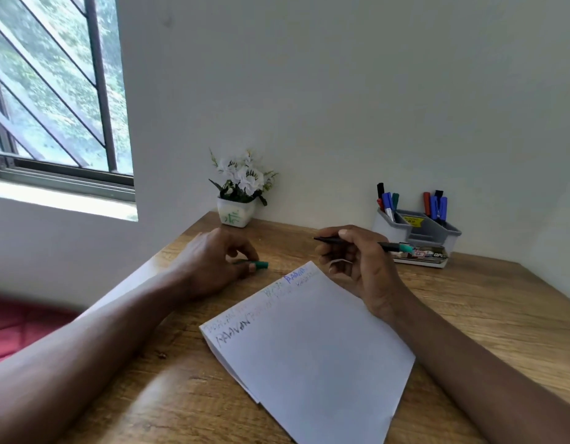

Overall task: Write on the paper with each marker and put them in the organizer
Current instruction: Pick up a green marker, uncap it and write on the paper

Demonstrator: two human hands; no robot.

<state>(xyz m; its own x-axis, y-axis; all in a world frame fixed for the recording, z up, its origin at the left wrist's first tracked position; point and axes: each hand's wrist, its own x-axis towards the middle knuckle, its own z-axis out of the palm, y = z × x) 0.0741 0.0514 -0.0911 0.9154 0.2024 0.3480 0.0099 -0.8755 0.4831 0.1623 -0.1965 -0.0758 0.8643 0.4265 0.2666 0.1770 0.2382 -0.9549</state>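
A white sheet of paper [312,350] lies tilted on the wooden desk [488,318], with coloured writing along its top edge. My right hand [354,264] hovers over the paper's far corner and holds a dark marker [395,247] with a green end, lying roughly level. My left hand [213,264] rests on the desk left of the paper, its fingers pinching a green marker cap [260,265]. A grey organizer [418,233] stands at the back right against the wall, with several red, blue, green and black markers [387,201] upright in its compartments.
A small white pot of white flowers [237,195] sits at the desk's far left corner by the wall. A barred window is at the left. Something red lies beyond the desk's left edge.
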